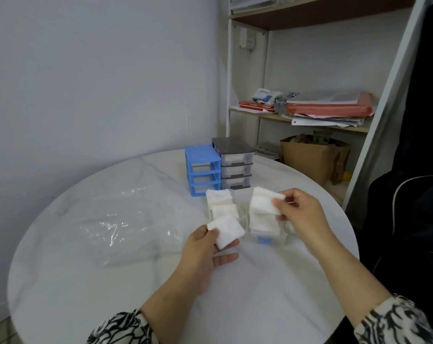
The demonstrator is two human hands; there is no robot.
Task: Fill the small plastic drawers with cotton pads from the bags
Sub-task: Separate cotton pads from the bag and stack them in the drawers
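Both hands are up over the round white marble-look table (86,281), well apart, each busy with soft white cotton. Left hand (205,254) has a square white cotton pad (226,230) pinched by one corner between thumb and fingers, the pad tilted, fluffy and slightly quilted, with the lower fingers spread loose beneath it. Right hand (302,209) is closed on the edge of a thicker wad of white cotton pads (263,201), thumb on top, holding it right above a clear plastic drawer with a blue handle (265,238) that's already heaped with more pads. That drawer sits out on the tabletop, near the person, and its walls are so transparent I can barely trace them.

Just left of it, a second loose stack of square cotton pads (221,203) lies in what looks like another clear drawer; I can't make out its edges for sure.

Behind those, a blue plastic drawer frame (201,167) stands upright, its three slots open and ribbed. Touching its right side is a grey plastic mini chest with three translucent drawers (235,165), all pushed in, something pale showing through the fronts.

Off to the left, a crumpled clear plastic bag (126,214) sprawls flat and glossy across the table, catching highlights.

Black-and-white patterned sleeves (126,326) cover both forearms at the bottom edge.
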